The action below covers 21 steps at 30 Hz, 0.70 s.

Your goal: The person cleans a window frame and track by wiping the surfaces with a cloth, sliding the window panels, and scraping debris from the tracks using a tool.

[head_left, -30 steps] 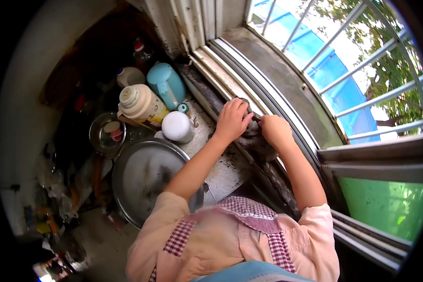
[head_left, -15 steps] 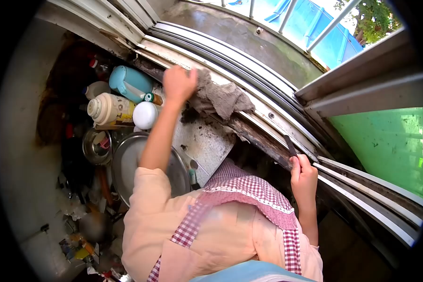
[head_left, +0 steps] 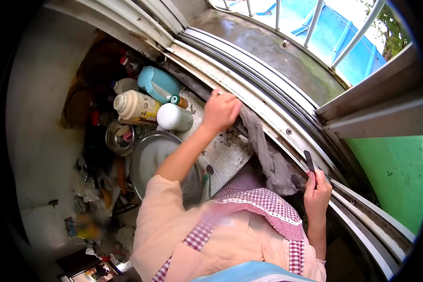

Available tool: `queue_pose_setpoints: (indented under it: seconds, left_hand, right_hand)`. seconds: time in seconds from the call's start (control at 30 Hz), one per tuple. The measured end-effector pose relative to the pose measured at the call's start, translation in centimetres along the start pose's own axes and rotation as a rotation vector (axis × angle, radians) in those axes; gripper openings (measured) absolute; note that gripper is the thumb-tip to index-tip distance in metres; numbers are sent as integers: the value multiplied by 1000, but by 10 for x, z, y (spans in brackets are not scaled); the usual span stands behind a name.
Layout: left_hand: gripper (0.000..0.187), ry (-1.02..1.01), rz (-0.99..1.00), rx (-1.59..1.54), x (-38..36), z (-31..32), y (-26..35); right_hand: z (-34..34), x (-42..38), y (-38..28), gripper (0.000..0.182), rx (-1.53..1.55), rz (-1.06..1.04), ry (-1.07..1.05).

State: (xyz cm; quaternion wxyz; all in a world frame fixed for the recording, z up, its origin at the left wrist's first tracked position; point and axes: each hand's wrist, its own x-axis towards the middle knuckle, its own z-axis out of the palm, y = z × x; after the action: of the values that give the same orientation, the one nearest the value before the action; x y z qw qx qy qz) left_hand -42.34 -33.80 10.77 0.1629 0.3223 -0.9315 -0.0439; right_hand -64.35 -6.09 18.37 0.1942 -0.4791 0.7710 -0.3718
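My left hand (head_left: 222, 112) is closed on one end of a dirty grey cloth (head_left: 267, 157) at the window frame's inner edge. The cloth hangs stretched out toward the lower right, over the dark ledge. On the right, my right hand (head_left: 317, 190) grips a thin dark tool (head_left: 309, 161), which points up beside the white window track (head_left: 249, 98). Below my left hand, dark crumbs of dirt lie on the speckled counter (head_left: 228, 155).
Left of my left arm are a white-lidded jar (head_left: 174, 117), a blue jug (head_left: 159, 84), a cream bottle (head_left: 136, 107), a large metal tray (head_left: 157, 155) and a steel bowl (head_left: 120, 137). Metal bars (head_left: 314, 23) stand outside the window. A green panel (head_left: 385, 174) is at right.
The view has shifted, so the surroundings appear farther right. My left hand has moved along the frame toward my right hand. The cloth, bunched before, now hangs lengthwise. My right hand keeps its grip.
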Motion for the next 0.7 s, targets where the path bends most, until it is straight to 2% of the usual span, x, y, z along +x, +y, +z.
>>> queue_pose_setpoints:
  seconds: [0.07,0.13,0.2,0.27,0.33,0.43,0.47,0.5,0.6,0.63,0.7]
  left_hand:
    - [22,101,4,49,6,-14,-18]
    - [19,79,39,57,8,-22,-19]
    - [27,30,18,3,11,-27,-18]
    - [32,8,-58,19,11,-27,-11]
    - [33,22,-99,6,11,-24,-5]
    - [31,34,-230,-148,10,-19,-6]
    - [29,38,-282,-222,10,-16,-6]
    - [20,118,-320,-253,9,-9,-4]
    - [13,363,-293,-283,5,5,7]
    - [6,464,-367,-470,1,13,6]
    - [5,450,-610,-928,-13,14,1]
  right_hand:
    - [6,-1,3,6,0,72,19]
    - [17,0,-6,7,-15,70,20]
    - [40,4,-8,12,152,31,-81]
    - [72,10,-5,25,175,24,-273]
    - [108,14,-4,38,87,-97,-346]
    - [155,22,-3,51,-4,-104,-444]
    - [169,23,-3,47,7,-118,-360]
    - [177,23,-4,45,-24,-115,-344]
    - [188,28,-9,37,-84,-114,-328]
    - [189,28,-8,33,-100,-113,-334]
    - [200,29,2,27,-98,-123,-366]
